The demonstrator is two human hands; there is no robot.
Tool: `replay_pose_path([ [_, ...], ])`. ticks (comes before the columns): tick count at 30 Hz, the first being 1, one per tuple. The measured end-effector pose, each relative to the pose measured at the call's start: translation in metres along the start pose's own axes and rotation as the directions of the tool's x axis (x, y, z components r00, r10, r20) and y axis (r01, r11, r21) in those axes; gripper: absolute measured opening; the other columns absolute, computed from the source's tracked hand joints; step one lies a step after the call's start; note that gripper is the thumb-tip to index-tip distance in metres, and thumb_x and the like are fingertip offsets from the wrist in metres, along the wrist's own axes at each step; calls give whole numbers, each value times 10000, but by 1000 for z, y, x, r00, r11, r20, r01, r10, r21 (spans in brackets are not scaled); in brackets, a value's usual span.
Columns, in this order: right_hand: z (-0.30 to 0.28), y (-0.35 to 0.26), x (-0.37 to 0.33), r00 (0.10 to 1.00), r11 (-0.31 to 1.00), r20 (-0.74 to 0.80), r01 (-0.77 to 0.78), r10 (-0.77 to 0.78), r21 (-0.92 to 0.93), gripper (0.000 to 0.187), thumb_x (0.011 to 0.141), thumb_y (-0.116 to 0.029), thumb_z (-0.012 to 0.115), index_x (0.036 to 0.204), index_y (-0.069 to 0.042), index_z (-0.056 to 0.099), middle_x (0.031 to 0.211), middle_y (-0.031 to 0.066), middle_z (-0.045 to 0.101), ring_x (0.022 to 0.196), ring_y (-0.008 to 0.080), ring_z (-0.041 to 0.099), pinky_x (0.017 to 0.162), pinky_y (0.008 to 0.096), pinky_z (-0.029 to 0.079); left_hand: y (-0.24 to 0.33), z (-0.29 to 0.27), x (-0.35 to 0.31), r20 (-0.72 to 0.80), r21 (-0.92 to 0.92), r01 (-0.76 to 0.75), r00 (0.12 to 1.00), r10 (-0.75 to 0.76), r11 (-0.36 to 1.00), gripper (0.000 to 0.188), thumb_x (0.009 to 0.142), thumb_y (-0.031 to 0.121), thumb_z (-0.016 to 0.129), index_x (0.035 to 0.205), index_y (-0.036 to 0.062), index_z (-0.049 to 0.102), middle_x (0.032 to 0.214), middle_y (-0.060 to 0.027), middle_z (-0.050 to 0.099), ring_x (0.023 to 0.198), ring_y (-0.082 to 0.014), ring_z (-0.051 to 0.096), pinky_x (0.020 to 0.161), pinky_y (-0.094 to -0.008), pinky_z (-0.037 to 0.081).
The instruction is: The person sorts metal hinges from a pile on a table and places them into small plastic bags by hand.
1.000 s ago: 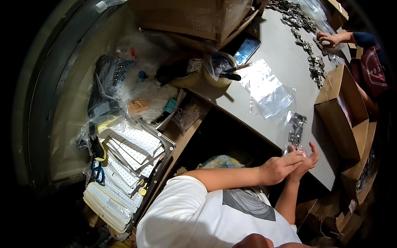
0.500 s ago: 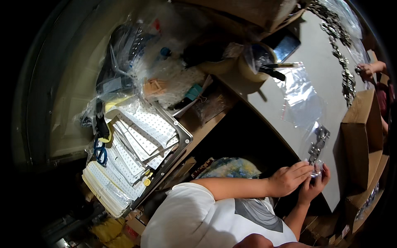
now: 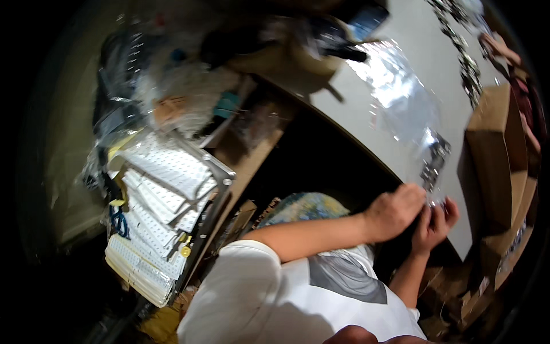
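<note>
Pinching the near end of a clear plastic bag (image 3: 431, 182), the right hand (image 3: 436, 225) holds a metal hinge (image 3: 437, 153) inside it, over the counter (image 3: 352, 109) near its front corner.

The left hand (image 3: 395, 215) is curled beside the bag's near end, too blurred to tell whether it grips. The film looks thin, soft and slippery; the hinge seems stiff, sturdy and heavier than its wrapping, so the surest hold would be on the metal through the plastic. Flat clear bags (image 3: 398, 92) lie just beyond. At right, an open cardboard box (image 3: 484, 160) hides its contents. At far left, a dark-rimmed tray (image 3: 222, 172) holds loosely stacked dotted white sheets (image 3: 172, 178). A dark-handled tool (image 3: 349, 53) juts from a round tan container (image 3: 321, 69).
</note>
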State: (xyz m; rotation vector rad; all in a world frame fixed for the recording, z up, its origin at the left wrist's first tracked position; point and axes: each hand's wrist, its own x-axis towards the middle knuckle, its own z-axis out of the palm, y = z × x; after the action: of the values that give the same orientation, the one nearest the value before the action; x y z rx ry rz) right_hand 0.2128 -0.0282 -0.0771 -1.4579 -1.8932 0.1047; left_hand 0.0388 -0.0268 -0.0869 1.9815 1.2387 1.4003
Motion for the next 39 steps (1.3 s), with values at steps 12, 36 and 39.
replay_pose_path([
  [12,2,-13,21,1000,1000,-8,-3,3,7,270,712,-74,691,981,-49,715,1171,96,590,945,281,599,792,367,498,-3,17,8,50,212,-113,993,104,971,406,718,-53,616,1116,19,651,1152,-112,559,1045,-328,486,894,-392,439],
  [36,-26,5,46,989,717,122,-147,87,681,80,774,-41,664,832,4,698,1192,166,560,997,226,590,850,328,467,18,-11,51,187,187,11,981,-46,982,382,680,-93,574,1055,-39,615,1224,-206,585,1117,-403,551,964,-442,454],
  [39,-18,-10,111,959,824,228,-262,166,502,161,820,-49,612,952,25,667,1089,167,587,938,274,606,850,356,485,8,-22,58,173,168,6,984,-35,986,278,700,-49,611,972,-5,641,1119,-155,632,1013,-346,598,877,-411,495],
])
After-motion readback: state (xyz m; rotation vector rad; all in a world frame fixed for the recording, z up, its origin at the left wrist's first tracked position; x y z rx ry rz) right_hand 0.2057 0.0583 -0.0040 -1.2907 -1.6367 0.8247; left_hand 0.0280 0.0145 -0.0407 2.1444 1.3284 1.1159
